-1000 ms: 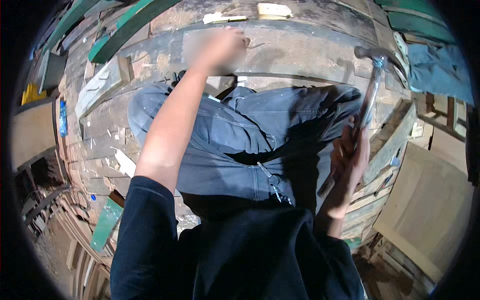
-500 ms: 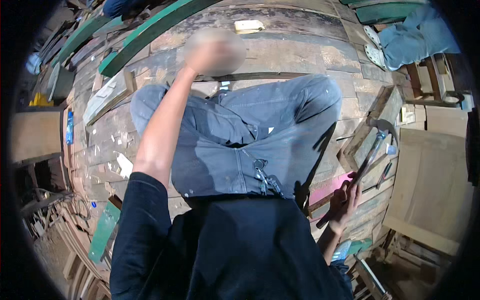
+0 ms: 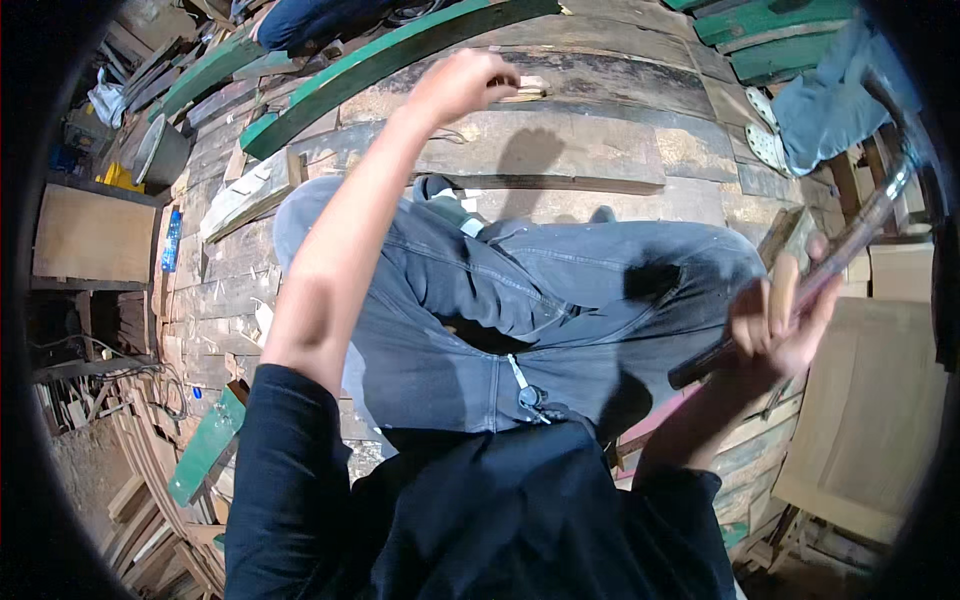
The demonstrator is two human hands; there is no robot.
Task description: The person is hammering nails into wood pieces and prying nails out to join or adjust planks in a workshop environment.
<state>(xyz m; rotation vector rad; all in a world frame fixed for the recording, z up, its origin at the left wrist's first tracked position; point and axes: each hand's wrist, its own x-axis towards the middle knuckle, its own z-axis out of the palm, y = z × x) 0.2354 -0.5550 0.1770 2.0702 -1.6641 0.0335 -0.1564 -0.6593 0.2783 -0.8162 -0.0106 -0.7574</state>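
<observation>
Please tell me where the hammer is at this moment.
In the head view, the hammer is at the right, gripped in the right hand, its head up by the right rim, partly against another person's blue trousers.

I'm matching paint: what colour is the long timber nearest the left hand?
Green; the long timber shows best in the head view.

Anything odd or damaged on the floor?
One plank, right of the left hand, looks odd: its surface is patchy and blackened, unlike the lighter boards nearby. Stain or wear, can't tell. No spill stands out.
</observation>
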